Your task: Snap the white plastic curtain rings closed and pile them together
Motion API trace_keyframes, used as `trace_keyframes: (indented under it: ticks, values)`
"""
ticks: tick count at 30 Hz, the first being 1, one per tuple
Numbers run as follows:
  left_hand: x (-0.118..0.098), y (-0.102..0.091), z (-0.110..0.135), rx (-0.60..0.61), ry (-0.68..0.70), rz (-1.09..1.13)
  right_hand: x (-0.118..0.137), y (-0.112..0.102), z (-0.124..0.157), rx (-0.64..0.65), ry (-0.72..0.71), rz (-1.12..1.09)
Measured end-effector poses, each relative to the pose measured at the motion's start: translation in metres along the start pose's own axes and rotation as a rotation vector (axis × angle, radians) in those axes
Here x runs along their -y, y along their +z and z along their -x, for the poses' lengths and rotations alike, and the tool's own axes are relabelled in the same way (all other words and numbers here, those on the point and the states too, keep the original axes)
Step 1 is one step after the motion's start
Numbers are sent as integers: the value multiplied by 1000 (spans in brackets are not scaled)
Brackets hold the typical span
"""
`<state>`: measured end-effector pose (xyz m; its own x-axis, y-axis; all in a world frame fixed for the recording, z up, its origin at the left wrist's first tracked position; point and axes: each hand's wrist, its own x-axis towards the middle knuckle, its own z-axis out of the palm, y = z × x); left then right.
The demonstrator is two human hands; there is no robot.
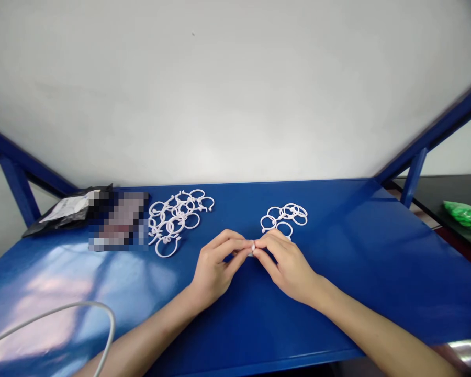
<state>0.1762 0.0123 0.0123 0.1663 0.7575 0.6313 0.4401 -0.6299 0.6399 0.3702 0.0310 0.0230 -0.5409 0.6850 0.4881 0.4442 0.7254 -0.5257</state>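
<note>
My left hand [215, 264] and my right hand [284, 262] meet at the middle of the blue table [357, 262], fingertips pinched together on a small white plastic ring [253, 248], mostly hidden by the fingers. Left of my hands lies a pile of several white open rings [176, 217]. Just behind my right hand sits a smaller group of white rings [284, 215].
A black plastic bag with a white label [68, 209] and a blurred patch lie at the table's far left. A grey cable [82, 314] curves over the near left corner. Blue frame struts rise at both sides. Green items [469, 215] lie on a dark surface at right.
</note>
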Motion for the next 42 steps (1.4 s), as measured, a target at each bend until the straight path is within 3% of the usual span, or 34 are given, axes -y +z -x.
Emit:
trace_keyframes:
  ticks: [4,8,12,19,23,28,34,42]
  values:
    - [29,-14,-11,68,121,-404,-12,-3,-5,-44,-27,154]
    - [70,-30,-17,93,-43,-905,-42,-15,-10,-123,30,360]
    - [89,-39,-18,125,-90,-1026,-61,-25,-12,-116,138,494]
    - [70,-36,-23,173,19,-911,-41,-15,-10,-66,48,446]
    - [43,-25,-17,296,89,-577,-26,-8,-7,-42,-2,300]
    - [8,-15,-3,296,-72,-153,-13,-4,-4,-34,-48,18]
    - [4,-10,0,173,-311,68,-9,-3,-4,-50,-7,-74]
    - [7,-9,1,168,-267,64,-10,0,-2,-14,-15,-38]
